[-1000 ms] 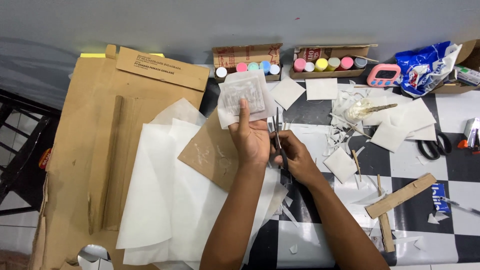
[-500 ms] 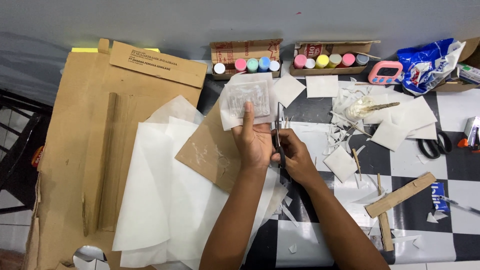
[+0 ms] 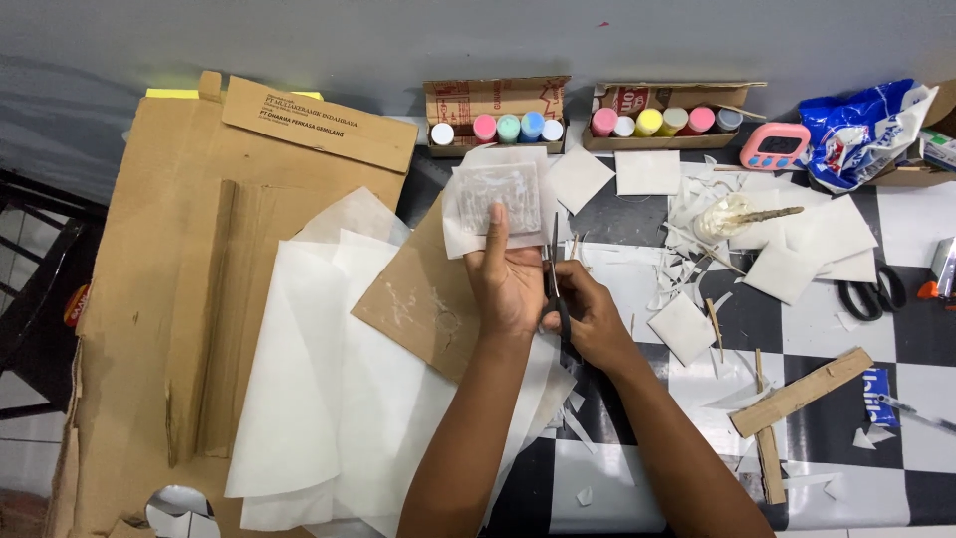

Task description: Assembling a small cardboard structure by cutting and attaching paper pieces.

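Note:
My left hand [image 3: 508, 279] holds a small white paper square [image 3: 495, 202] with a grey glue-smeared patch, thumb pressed on its face. My right hand [image 3: 588, 314] grips a pair of thin scissors [image 3: 556, 261], whose blades point up along the paper's right edge. Both hands hover over a brown cardboard piece [image 3: 418, 299] that lies on large white paper sheets [image 3: 329, 399].
Two open cardboard boxes of coloured paint bottles [image 3: 503, 127] [image 3: 662, 121] stand at the back. A pink timer [image 3: 775, 145], a blue plastic bag [image 3: 856, 130], black scissors [image 3: 871, 294], a glue jar with a stick [image 3: 732, 214], paper scraps and wooden strips [image 3: 797, 394] lie right. Flattened cardboard [image 3: 169, 299] covers the left.
The scissors have moved up along the paper's right edge, and the left hand has raised the paper slightly toward the paint boxes.

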